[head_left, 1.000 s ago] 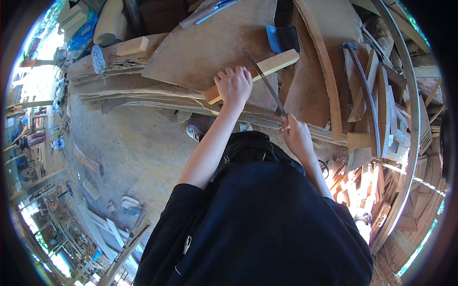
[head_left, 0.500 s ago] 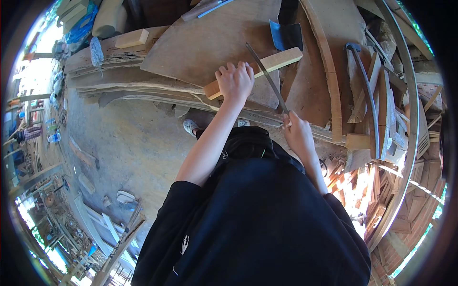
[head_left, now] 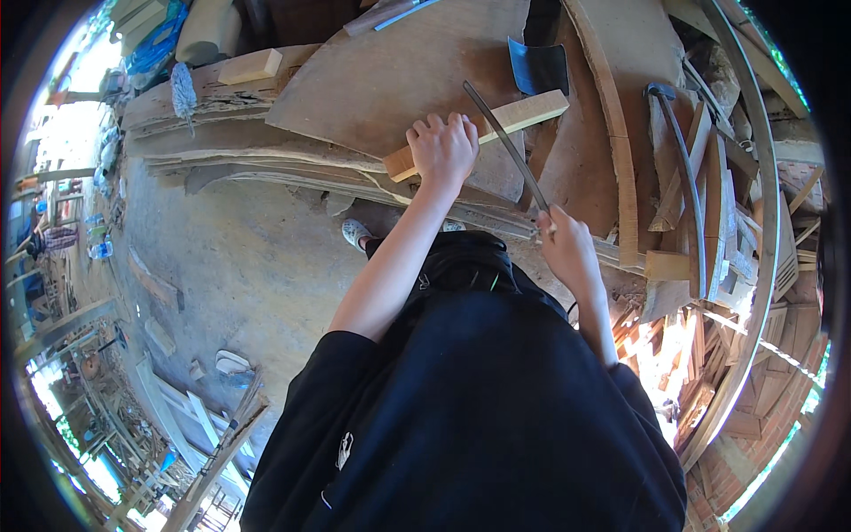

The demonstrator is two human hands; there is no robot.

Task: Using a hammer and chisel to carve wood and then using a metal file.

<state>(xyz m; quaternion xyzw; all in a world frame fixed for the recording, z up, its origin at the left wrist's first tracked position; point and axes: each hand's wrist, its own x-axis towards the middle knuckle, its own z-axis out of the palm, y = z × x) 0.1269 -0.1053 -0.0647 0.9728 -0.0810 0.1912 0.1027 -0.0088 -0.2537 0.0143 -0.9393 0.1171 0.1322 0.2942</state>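
My left hand [head_left: 443,152] is closed over a pale, squared wood strip [head_left: 532,110], pressing it on a stack of wide boards [head_left: 355,97]. The strip lies at a slant, its far end pointing up to the right. Closer to my body, my right hand [head_left: 569,248] grips the lower end of a long, narrow, dark metal file [head_left: 507,144]. The file crosses the strip just right of my left hand, its tip reaching past the far side. A curved dark sheet [head_left: 538,68], perhaps sandpaper, sits behind the strip's far end.
A small wood block [head_left: 251,66] and a fluffy blue-grey duster [head_left: 183,90] are at the upper left. Curved timber pieces [head_left: 689,191] lean at the right, above a heap of offcuts [head_left: 700,363]. A saw-like tool [head_left: 386,16] lies at the top edge.
My right hand has moved slightly right and toward my body with the file. The left hand still holds the strip, and the whole view has shifted a little.
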